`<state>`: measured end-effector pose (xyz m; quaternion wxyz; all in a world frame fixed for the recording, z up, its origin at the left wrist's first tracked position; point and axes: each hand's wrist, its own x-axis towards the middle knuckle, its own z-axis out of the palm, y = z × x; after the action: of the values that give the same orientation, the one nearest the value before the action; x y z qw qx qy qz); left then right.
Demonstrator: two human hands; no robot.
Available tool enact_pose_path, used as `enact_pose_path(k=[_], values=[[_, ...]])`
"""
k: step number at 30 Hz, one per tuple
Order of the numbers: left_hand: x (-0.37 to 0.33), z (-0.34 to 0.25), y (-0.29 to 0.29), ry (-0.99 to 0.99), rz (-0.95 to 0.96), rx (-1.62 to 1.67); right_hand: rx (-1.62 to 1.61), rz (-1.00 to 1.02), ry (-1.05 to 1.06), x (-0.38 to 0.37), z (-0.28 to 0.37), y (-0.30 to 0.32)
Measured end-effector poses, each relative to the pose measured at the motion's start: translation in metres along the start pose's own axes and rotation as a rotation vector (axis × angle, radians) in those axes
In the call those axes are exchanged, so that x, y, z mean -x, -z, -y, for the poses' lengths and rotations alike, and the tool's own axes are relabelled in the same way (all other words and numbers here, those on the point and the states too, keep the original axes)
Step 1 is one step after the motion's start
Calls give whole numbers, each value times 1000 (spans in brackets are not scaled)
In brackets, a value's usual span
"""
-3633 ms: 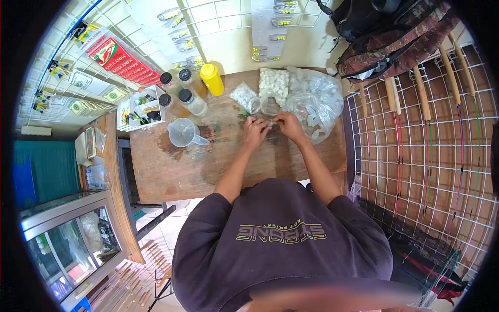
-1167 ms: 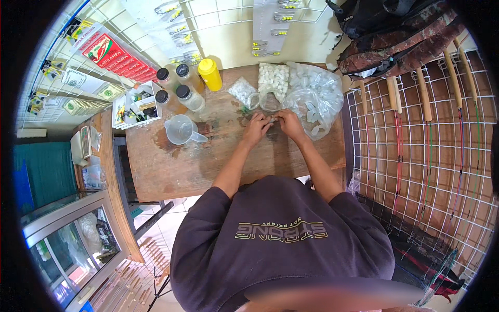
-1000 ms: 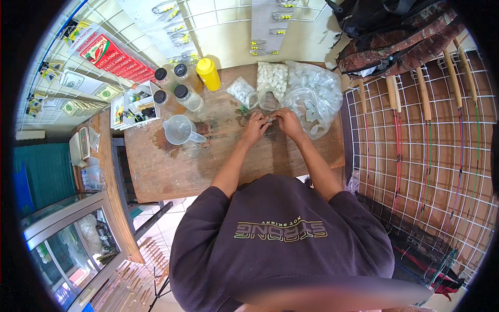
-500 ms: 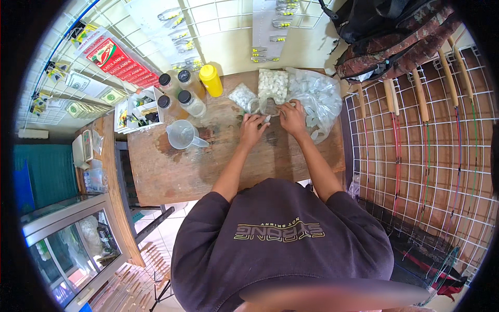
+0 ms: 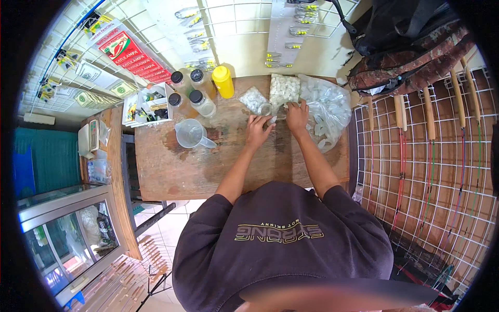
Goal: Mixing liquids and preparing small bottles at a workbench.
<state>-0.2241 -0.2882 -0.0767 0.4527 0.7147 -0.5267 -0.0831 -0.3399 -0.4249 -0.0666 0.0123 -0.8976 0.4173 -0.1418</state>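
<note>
My left hand (image 5: 257,130) is over the wooden table, its thumb and fingers pinching a small whitish piece (image 5: 272,120). Close by on the right, my right hand (image 5: 297,118) has its fingers drawn together at the near end of a clear bag of white chunks (image 5: 285,89). Whatever those fingers hold is too small to make out. Left of that bag lies a smaller clear packet of white pieces (image 5: 253,99), with a round clear rim (image 5: 264,109) at its near corner. A large crumpled plastic bag (image 5: 332,106) with pale pieces lies beside my right wrist.
On the wooden table (image 5: 174,177) stand a clear measuring jug (image 5: 190,133), several dark-capped bottles (image 5: 206,106) and a yellow squeeze bottle (image 5: 223,82). A white box (image 5: 148,105) of small items sits at the left. Wire racks and a backpack (image 5: 405,57) hang around the table.
The whole view has shifted, so the table things appear further right and lower. My right hand has moved slightly toward the bag of white chunks. My left hand keeps its pinch on the whitish piece.
</note>
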Motion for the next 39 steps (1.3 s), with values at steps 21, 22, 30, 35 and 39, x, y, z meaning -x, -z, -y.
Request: enact_pose_path(k=[21, 22, 30, 35, 39], values=[[-6, -1, 6, -41, -43, -48, -1063, 203, -132, 21, 10, 49], [-7, 0, 6, -63, -58, -61, -1029, 209, -102, 21, 11, 54], [-4, -1, 4, -50, -16, -40, -869, 173, 89, 18, 8, 57], [-3, -11, 12, -79, -4, -83, -609, 165, 210, 19, 12, 69], [-1, -16, 16, -87, 5, -92, -394, 301, 47, 18, 17, 80]])
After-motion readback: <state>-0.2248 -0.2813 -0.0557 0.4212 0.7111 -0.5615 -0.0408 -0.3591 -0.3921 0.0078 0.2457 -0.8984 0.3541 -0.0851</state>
